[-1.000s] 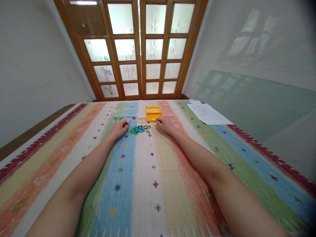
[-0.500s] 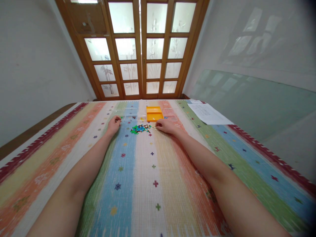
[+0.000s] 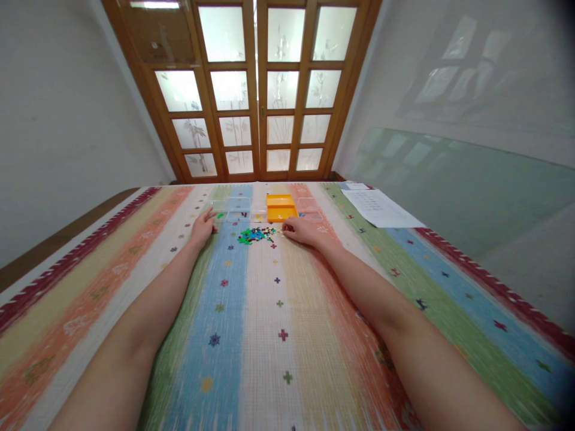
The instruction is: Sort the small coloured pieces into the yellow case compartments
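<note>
My left hand is beside the left end of a clear plastic tray, its thumb and fingers apart and nothing visible in them. Green pieces lie in the tray just past its fingertips. My right hand rests at the right end of a pile of small coloured pieces, mostly green, blue and dark brown. Its fingers curl together near some pale yellow pieces; whatever they pinch is too small to make out. Behind that hand stands a yellow two-part tray.
A clear tray with a few blue pieces sits right of the yellow one. White printed sheets lie at the table's far right. A striped tablecloth covers the table, and a wooden glazed door stands beyond it.
My left hand has opened and drawn back slightly to the left; the green pieces in the clear tray now show more. My right hand stays almost where it was.
</note>
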### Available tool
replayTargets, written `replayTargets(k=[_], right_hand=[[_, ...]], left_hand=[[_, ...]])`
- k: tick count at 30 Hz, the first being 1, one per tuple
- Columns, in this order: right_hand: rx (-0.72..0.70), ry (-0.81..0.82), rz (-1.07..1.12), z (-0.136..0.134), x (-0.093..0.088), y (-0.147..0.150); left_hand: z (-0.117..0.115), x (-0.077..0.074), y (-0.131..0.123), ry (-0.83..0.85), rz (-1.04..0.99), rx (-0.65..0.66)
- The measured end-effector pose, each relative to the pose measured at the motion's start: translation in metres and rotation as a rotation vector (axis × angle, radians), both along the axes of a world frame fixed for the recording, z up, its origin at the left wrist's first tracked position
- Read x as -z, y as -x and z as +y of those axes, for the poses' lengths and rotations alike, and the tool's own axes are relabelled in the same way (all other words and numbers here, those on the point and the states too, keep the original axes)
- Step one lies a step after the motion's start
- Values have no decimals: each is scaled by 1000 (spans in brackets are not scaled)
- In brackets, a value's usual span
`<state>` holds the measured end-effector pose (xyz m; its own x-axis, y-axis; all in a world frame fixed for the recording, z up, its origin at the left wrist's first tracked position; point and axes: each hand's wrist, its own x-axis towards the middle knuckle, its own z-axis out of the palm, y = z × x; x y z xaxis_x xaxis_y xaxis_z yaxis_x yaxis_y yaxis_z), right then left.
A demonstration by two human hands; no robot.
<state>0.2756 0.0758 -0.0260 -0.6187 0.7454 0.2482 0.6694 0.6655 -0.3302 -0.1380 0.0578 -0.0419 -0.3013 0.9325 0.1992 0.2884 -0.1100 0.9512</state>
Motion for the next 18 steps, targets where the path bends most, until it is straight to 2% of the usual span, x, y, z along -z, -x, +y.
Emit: replayTargets(k=[6, 12, 18], right_hand=[[45, -16, 30, -6, -4, 2], [185, -17, 250, -6, -5, 3], [260, -40, 404, 3, -4, 1]], left_hand=[[-2, 0, -3, 12, 134, 15], [-2, 4, -2, -17, 290, 61], [-12, -2, -16, -44, 419, 146]])
